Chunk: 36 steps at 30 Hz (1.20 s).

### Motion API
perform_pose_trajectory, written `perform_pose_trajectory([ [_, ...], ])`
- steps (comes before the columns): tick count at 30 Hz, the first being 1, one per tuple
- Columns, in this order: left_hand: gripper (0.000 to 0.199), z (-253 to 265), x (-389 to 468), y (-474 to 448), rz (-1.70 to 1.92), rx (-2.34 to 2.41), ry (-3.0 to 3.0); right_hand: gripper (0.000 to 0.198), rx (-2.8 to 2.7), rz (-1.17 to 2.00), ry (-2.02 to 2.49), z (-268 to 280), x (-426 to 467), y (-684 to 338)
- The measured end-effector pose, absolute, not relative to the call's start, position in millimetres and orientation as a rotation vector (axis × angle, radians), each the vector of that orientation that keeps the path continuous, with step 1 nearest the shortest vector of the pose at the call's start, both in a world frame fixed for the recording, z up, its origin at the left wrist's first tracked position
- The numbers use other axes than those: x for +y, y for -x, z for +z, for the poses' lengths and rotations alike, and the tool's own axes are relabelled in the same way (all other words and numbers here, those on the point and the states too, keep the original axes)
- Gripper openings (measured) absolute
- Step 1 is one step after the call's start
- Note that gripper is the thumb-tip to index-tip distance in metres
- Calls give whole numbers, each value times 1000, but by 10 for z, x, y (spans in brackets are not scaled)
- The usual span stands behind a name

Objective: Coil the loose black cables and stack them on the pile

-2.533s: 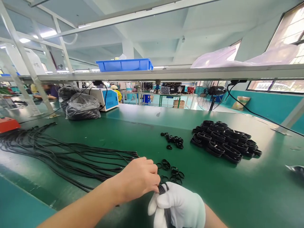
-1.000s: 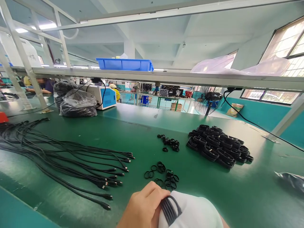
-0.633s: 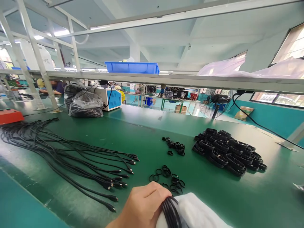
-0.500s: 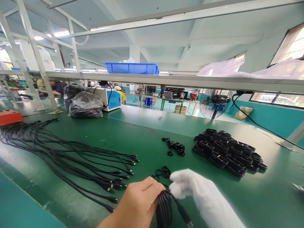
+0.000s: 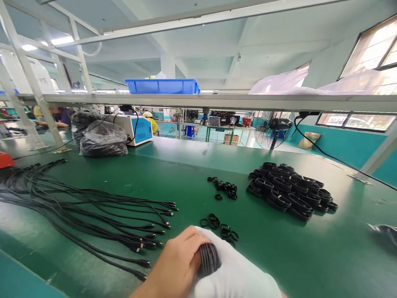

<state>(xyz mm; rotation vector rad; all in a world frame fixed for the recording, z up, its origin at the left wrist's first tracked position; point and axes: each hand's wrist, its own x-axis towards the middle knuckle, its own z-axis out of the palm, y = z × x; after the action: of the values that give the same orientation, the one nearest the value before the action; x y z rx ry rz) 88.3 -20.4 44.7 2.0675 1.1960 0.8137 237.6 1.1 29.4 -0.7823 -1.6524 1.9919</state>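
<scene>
A coiled black cable (image 5: 209, 260) is gripped between my two hands at the bottom centre. My bare left hand (image 5: 180, 258) wraps its fingers round the coil from the left. My right hand (image 5: 237, 269), in a white glove, closes on the same coil from the right and hides much of it, the plug end included. Just beyond my hands lie several small black rings (image 5: 213, 221), with more rings (image 5: 228, 189) farther back. To the left, loose black cables (image 5: 102, 215) stretch across the green table with their plugs towards me.
Coiled, banded black cables (image 5: 288, 188) form a heap at right. An orange-red box (image 5: 5, 159) sits at the left edge. Farther back are black items in clear plastic bags (image 5: 104, 138) and a blue-white machine (image 5: 138, 129). A shelf (image 5: 217, 100) crosses above, carrying a blue tray (image 5: 163, 86).
My gloved right hand has moved left and down onto the coil, closing round it and covering the loose plug end. The view has turned slightly to the right.
</scene>
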Motion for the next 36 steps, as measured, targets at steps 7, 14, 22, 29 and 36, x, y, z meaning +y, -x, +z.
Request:
perform_pose_trajectory([
  [7,13,448,-176,-857,745,1249,-1623,42,-1300,2235,781,317,-46,-2384],
  [14,9,331,-162,-929,746,1372,-1552,30,-1353,2171,911,207,-63,-2367],
  [22,13,488,-92,-983,509,1674,-1844,33,-1270,2243,957,165,-80,-2271],
  [29,17,314,-204,-838,831,1394,-1873,25,-1242,2282,948,129,-87,-2243],
  [36,30,104,-211,-858,1030,1421,-1907,17,-1239,2258,984,141,-116,-2216],
])
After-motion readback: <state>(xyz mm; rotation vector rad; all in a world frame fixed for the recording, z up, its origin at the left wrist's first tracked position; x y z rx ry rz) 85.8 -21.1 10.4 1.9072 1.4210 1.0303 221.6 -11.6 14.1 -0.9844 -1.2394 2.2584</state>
